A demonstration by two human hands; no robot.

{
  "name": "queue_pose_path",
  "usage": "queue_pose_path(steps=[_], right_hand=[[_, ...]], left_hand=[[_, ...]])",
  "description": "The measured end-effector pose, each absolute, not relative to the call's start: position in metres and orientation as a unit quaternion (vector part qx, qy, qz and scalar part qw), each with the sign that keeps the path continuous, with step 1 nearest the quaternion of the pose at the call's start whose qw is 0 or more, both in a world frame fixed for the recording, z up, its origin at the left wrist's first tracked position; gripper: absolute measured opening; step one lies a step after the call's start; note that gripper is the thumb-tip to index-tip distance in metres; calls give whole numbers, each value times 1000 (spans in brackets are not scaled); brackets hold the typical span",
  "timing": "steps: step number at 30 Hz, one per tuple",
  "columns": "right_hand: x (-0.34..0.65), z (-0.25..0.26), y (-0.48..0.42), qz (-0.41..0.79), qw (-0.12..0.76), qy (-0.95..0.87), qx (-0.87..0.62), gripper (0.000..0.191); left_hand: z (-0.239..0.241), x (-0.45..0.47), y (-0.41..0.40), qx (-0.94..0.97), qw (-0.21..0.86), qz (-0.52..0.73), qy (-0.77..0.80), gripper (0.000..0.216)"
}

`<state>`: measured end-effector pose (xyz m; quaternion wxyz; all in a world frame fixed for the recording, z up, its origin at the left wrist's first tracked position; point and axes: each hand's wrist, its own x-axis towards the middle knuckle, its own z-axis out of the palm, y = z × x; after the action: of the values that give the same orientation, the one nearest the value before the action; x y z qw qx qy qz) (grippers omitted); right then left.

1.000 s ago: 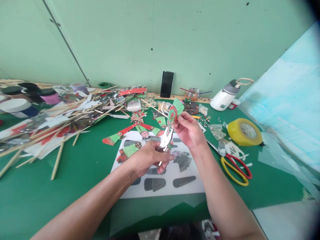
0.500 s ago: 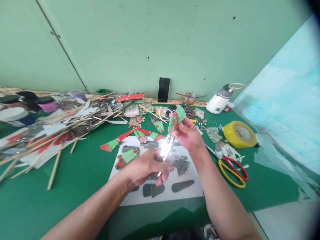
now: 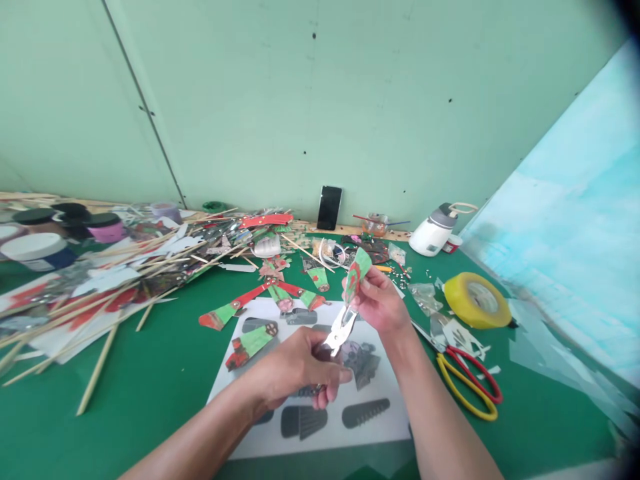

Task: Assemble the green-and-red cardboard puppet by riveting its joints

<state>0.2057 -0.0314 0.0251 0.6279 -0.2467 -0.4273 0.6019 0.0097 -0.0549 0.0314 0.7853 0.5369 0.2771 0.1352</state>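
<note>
My left hand (image 3: 307,369) is wrapped round the handles of silvery metal pliers (image 3: 341,331), whose jaws point up and away. Between finger and thumb, my right hand (image 3: 383,298) pinches a green cutout piece (image 3: 359,270) painted with red. The plier jaws meet the lower end of that piece; their exact grip on it is too small to make out. Under both hands lies a white sheet (image 3: 370,437) printed with dark grey shapes. Another green and red cutout (image 3: 253,345) rests on its left side. Past the sheet, a red strip assembly (image 3: 249,297) carries several green cutouts.
Scissors (image 3: 470,380) with red and yellow handles and a yellow tape roll (image 3: 477,300) lie at right. A phone (image 3: 330,208) leans on the wall near a white bottle (image 3: 433,230). Thin wooden sticks (image 3: 103,363) and paint jars (image 3: 37,250) crowd the left.
The view has tilted up, so everything sits lower in the picture. The bright glare on the pliers has faded. Both hands keep their holds, and the plier jaws still meet the cutout.
</note>
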Motion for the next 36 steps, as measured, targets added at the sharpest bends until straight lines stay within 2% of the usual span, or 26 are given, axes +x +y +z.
queue_pose_path(steps=[20,27,36], right_hand=[[207,22,-31,603,620,-449,-224,17],[205,25,-32,584,620,-457,-255,26],[204,22,-32,571,615,-470,-274,24]], left_hand=[[31,7,-56,548,782,124,271,24],[33,7,-55,525,800,141,255,23],[29,7,-53,505,823,134,223,15]])
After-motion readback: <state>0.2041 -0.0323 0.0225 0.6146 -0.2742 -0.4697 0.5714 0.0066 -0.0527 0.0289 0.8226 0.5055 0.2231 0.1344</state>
